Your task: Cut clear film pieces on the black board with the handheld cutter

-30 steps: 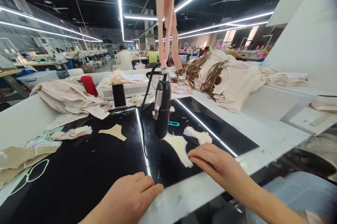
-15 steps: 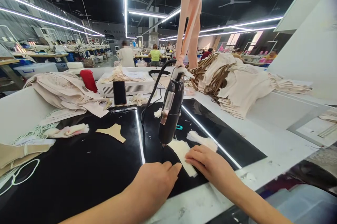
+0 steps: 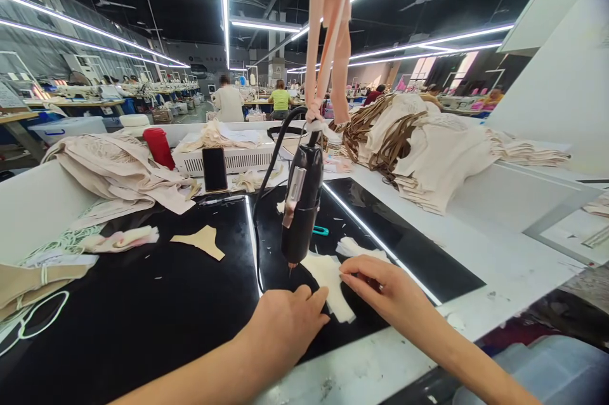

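A cream fabric piece point(image 3: 335, 297), layered over thin white material, lies on the black tabletop panel. At its left edge is my left hand point(image 3: 292, 316), fingers bent and drawn together; whatever they pinch is hidden. My right hand point(image 3: 373, 279) has its thumb and fingertips closed at the upper right edge of this piece. Just above and left of the piece hangs a black handheld power tool point(image 3: 301, 208), tip downward, with a thin needle-like point over the panel. Behind my right fingers rests a ruffled white fabric piece point(image 3: 359, 248).
A tan fabric piece point(image 3: 202, 241) and a teal thread snipper-like tool point(image 3: 320, 230) lie on the panel. A phone point(image 3: 214, 169) leans against a white vented box point(image 3: 233, 162). Fabric heaps point(image 3: 118, 170) stand left, stacked garment pieces point(image 3: 438, 151) right. Pink straps point(image 3: 328, 30) suspend the tool.
My right fingers have lifted slightly and shifted up along the fabric's right edge. The hanging tool appears a little further left. My left hand has barely moved.
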Tool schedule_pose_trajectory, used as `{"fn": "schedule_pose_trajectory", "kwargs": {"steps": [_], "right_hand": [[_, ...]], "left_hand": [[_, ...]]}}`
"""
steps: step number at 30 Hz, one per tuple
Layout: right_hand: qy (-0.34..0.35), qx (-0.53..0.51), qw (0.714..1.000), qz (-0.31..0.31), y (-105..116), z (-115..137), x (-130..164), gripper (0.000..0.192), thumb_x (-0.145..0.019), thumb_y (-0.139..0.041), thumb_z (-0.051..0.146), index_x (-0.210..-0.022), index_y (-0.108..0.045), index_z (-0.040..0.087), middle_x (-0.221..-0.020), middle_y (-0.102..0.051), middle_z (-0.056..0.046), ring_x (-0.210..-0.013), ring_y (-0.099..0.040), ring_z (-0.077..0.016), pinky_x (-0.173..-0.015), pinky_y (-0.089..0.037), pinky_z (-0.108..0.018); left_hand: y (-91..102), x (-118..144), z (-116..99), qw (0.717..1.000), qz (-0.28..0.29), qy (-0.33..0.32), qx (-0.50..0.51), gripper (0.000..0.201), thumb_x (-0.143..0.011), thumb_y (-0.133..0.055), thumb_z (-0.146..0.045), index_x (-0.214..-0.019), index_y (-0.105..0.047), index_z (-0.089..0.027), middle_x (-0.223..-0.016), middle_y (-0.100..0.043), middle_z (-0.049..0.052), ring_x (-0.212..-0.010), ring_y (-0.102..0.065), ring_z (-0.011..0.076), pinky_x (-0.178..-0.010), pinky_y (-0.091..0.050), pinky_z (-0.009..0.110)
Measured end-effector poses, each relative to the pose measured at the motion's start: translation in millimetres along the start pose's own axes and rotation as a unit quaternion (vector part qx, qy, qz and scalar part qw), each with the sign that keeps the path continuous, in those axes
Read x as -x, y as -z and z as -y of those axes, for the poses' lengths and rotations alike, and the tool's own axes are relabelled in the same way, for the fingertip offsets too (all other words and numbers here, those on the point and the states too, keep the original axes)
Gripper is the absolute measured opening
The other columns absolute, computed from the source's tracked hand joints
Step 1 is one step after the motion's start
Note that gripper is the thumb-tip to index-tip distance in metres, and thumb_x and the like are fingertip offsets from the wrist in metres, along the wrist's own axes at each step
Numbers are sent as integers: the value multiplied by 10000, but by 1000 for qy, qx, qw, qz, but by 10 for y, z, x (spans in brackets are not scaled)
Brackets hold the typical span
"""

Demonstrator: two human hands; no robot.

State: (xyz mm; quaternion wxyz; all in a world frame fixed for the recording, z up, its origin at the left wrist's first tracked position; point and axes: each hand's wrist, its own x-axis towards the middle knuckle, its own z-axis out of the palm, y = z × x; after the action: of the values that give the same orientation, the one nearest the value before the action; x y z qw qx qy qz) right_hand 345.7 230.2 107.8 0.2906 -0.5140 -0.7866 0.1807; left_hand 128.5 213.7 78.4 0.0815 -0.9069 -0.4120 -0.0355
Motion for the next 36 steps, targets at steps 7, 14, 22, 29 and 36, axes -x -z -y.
{"fn": "schedule_pose_trajectory", "kwargs": {"steps": [7,14,22,29,36], "right_hand": [[207,58,971,-105,219,114,149,186,-979,-557,177,-1063,-696,269,-1136,-761,-47,-1014,-738,-189,-892,-605,-274],[252,100,958,-95,218,142,206,222,-957,-582,128,-1103,-701,245,-1143,-755,-46,-1001,-746,-163,-889,-608,-221],[160,26,971,-175,319,171,153,187,-971,-578,149,-1059,-697,264,-952,-749,-13,-689,-712,-119,-649,-585,-214],[192,-45,946,-256,349,261,301,327,-919,-567,25,-1073,-697,282,-971,-726,-16,-812,-710,-162,-644,-579,-246],[292,52,941,-161,175,265,440,301,-937,-585,72,-1082,-741,285,-1037,-759,-49,-773,-727,-138,-685,-590,-226]], "left_hand": [[236,-24,44,994,73,27,83,218,-1024,-541,-322,-1218,-602,-242,-895,-693,-7,-690,-709,202,-472,-394,285],[287,-50,105,986,108,52,114,262,-1069,-414,-328,-1194,-614,-215,-908,-743,39,-749,-750,212,-596,-520,253],[331,-201,-4,978,154,106,90,480,-1040,-467,-292,-1490,-433,-126,-779,-748,120,-721,-758,327,-569,-533,339],[399,-252,-10,967,174,128,131,553,-1028,-469,-257,-1542,-359,-87,-818,-750,181,-790,-754,391,-612,-525,396],[298,55,189,920,125,119,353,423,-1032,-407,-279,-1441,-511,-245,-933,-759,66,-821,-730,225,-681,-521,293]]}}
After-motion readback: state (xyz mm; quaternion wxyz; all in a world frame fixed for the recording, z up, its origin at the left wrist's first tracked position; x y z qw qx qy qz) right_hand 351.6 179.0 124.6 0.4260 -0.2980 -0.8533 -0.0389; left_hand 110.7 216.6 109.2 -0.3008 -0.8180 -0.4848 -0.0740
